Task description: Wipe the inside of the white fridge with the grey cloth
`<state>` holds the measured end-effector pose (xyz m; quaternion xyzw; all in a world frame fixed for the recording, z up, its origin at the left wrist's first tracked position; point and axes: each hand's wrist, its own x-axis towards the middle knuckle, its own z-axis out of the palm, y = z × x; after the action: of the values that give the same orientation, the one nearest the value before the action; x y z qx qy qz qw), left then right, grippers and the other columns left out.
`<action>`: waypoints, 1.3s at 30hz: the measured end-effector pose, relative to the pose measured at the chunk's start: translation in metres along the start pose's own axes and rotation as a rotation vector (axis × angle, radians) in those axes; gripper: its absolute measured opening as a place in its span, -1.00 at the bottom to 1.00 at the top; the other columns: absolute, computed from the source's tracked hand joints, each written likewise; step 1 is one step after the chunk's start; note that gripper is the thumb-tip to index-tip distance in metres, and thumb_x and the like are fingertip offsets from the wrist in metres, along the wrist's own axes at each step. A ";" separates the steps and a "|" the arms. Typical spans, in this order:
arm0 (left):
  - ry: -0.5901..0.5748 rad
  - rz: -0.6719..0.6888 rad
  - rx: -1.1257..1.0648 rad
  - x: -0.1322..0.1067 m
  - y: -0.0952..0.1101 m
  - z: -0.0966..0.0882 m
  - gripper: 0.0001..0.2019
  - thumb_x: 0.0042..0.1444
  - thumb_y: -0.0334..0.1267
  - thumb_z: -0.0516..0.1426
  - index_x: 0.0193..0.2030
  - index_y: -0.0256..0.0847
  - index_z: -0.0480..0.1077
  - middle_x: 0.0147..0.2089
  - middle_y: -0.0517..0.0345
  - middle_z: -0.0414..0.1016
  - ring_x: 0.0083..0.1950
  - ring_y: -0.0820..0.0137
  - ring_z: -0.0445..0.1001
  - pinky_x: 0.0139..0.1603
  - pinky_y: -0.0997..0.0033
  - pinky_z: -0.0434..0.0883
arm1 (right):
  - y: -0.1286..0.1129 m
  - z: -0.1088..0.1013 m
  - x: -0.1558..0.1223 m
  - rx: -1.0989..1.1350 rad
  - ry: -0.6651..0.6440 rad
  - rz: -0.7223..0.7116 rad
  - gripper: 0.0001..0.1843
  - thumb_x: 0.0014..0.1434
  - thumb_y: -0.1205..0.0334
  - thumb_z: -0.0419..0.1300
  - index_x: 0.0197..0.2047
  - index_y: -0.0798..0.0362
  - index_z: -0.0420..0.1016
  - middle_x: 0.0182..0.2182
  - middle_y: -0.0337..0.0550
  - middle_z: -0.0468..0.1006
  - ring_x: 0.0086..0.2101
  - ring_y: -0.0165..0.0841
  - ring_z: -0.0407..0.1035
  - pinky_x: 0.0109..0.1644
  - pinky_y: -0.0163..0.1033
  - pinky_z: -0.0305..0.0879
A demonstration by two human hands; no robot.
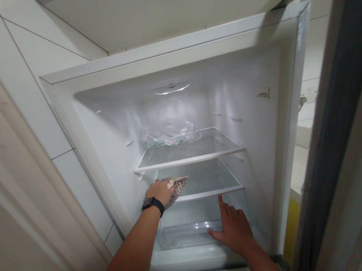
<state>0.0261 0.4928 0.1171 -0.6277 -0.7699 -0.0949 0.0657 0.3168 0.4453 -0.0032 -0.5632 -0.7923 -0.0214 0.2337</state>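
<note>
My left hand [160, 192], with a dark watch on its wrist, is closed on a patterned cloth [178, 186] at the left end of the middle glass shelf [205, 177]. Part of the cloth is hidden under the fingers. Below that shelf's front edge, on the right, my right hand [233, 225] has its index finger pointing up at the edge and its thumb apart; nothing is in it. Whether the fingertip touches the edge I cannot tell.
A crumpled clear plastic bag [168, 133] lies on the upper glass shelf [187, 152]. At the bottom sits a transparent drawer [185, 236]. The fridge door [335, 117] stands open on the right. A tiled wall [38, 104] and a pale frame [6, 119] border the left.
</note>
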 end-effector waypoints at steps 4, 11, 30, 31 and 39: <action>-0.001 -0.002 0.003 0.002 0.001 0.000 -0.36 0.24 0.38 -0.15 0.19 0.15 0.48 0.14 -0.11 0.52 0.07 -0.02 0.51 0.00 0.04 0.45 | 0.000 0.000 0.000 -0.003 0.001 -0.005 0.32 0.05 -0.17 0.33 0.55 0.28 -0.35 0.20 0.26 0.44 0.09 0.07 0.34 0.15 0.08 0.10; 0.016 0.022 0.022 0.005 0.003 -0.001 -0.38 0.27 0.34 -0.16 0.17 0.11 0.49 0.13 -0.11 0.52 0.07 -0.01 0.50 0.03 0.05 0.45 | 0.000 0.001 0.000 -0.007 -0.023 0.010 0.33 0.05 -0.20 0.32 0.55 0.27 -0.36 0.21 0.26 0.44 0.09 0.09 0.34 0.15 0.11 0.10; 0.081 0.027 0.074 0.035 0.002 0.018 -0.35 0.31 0.29 -0.18 0.22 0.01 0.45 0.12 -0.20 0.48 0.08 -0.08 0.46 -0.02 -0.01 0.42 | 0.001 0.004 0.000 -0.031 -0.001 -0.009 0.36 0.03 -0.21 0.36 0.55 0.29 -0.36 0.11 0.23 0.50 0.02 0.06 0.38 0.10 0.08 0.12; 0.085 0.022 0.077 0.037 0.002 0.020 -0.35 0.31 0.29 -0.18 0.21 0.00 0.46 0.12 -0.20 0.47 0.08 -0.09 0.46 -0.02 -0.01 0.42 | 0.002 0.005 0.000 -0.036 0.000 -0.011 0.37 0.03 -0.22 0.36 0.55 0.29 -0.36 0.10 0.23 0.51 0.02 0.06 0.38 0.10 0.08 0.12; 0.063 -0.001 0.076 0.057 0.003 0.023 -0.34 0.32 0.29 -0.19 0.25 -0.01 0.43 0.15 -0.21 0.49 0.12 -0.08 0.46 0.02 -0.03 0.41 | 0.004 0.008 0.001 -0.032 0.015 -0.020 0.43 0.01 -0.22 0.38 0.54 0.26 -0.48 0.10 0.23 0.52 0.03 0.06 0.37 0.12 0.07 0.12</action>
<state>0.0181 0.5533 0.1076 -0.6211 -0.7707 -0.0854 0.1136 0.3171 0.4501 -0.0108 -0.5588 -0.7956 -0.0409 0.2304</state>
